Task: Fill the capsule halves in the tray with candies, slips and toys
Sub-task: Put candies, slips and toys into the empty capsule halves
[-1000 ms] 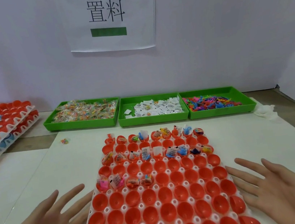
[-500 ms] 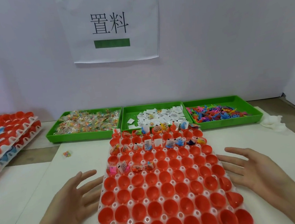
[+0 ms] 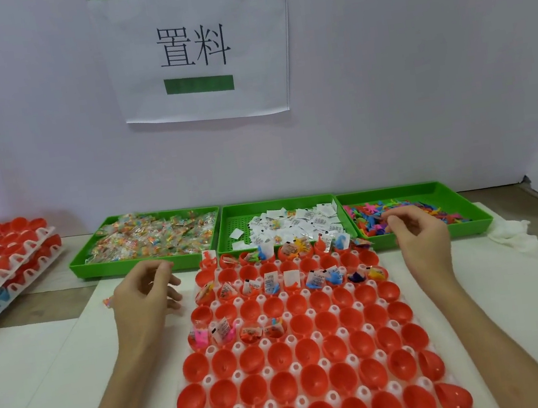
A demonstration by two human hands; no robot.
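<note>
Step, as judged: toy pick-up. Method: pinch single small coloured plastic toys (image 3: 370, 220) from the green plastic bin (image 3: 449, 190), then drop them along the part-filled row of the white plastic tray (image 3: 292, 339) of red capsule halves (image 3: 313, 384). Tray lies between both hands. Right hand (image 3: 420, 234): past its far-right corner, fingers curled over the toys, grip indiscernible. Left hand (image 3: 145, 290): beside its far-left corner, loosely curled, nothing visible in it.

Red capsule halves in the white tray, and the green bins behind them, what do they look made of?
Red round capsule halves: likely thin moulded plastic with a glossy finish; light glints inside the cups. White holder tray: probably plastic, smooth, with moulded round posts between the cups. Green rectangular bins: rigid plastic, semi-matte; the middle one shows a gridded floor.
</note>
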